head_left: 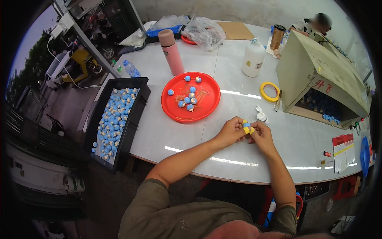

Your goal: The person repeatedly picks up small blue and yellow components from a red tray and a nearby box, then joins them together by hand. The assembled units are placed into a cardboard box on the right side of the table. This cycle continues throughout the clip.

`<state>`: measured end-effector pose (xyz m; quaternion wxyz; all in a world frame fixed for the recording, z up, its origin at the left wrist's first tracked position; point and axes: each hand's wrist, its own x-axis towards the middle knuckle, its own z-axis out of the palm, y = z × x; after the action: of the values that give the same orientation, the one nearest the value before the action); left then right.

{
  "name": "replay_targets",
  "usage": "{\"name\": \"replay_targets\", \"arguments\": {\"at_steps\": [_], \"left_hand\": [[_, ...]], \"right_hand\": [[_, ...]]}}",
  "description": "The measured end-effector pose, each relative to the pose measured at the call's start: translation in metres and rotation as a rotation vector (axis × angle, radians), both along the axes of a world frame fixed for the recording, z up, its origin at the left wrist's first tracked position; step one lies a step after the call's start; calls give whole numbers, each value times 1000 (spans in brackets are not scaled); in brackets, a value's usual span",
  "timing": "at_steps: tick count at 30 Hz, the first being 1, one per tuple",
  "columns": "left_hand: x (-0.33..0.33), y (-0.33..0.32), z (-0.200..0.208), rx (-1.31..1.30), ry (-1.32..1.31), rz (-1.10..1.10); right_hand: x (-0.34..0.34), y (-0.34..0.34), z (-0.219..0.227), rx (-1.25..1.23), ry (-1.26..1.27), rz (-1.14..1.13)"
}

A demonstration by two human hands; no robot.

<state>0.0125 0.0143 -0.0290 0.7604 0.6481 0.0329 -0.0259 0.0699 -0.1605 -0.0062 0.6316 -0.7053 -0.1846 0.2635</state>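
Both hands meet above the white table, right of the red tray. My left hand [230, 133] is closed, its fingertips pinching a small blue piece [246, 124] that resembles the balls in the tray. From the other side, my right hand [262, 137] pinches the same piece. Yellow patches show at the fingertips; I cannot tell whether they are tape or finger covers. A crumpled white tissue [261, 114] lies just beyond my right hand. Several small blue balls with pale tufts [192, 89] sit in the round red tray [170, 110].
A black bin [144, 89] full of blue balls stands at the left. Behind the tray are a pink bottle [173, 57] and a white bottle [254, 59]. At right are yellow tape [263, 94] and a cream metal box [296, 59]. Another person [310, 26] sits beyond it.
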Motion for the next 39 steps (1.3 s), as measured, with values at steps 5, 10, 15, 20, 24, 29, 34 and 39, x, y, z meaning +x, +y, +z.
{"name": "replay_targets", "arguments": {"at_steps": [5,10,15,20,24,29,34,39], "left_hand": [[10,13,11,-494,29,294],[23,68,25,-890,-54,556],[20,59,26,-910,-2,467],[14,31,14,-625,80,366],[9,14,7,-534,128,223],[2,8,12,-392,95,150],[1,8,14,-383,115,116],[-4,-4,17,-213,144,-22]], "right_hand": [[3,-5,-9,68,21,-118],[14,-10,-6,163,-27,-195],[28,-27,9,369,-40,-442],[92,-74,19,254,-141,-888],[166,-132,10,-531,-760,-1060],[205,-145,2,-1022,-671,-835],[206,-147,-6,-1053,-646,-863],[139,-138,-13,-414,-647,-946]]}}
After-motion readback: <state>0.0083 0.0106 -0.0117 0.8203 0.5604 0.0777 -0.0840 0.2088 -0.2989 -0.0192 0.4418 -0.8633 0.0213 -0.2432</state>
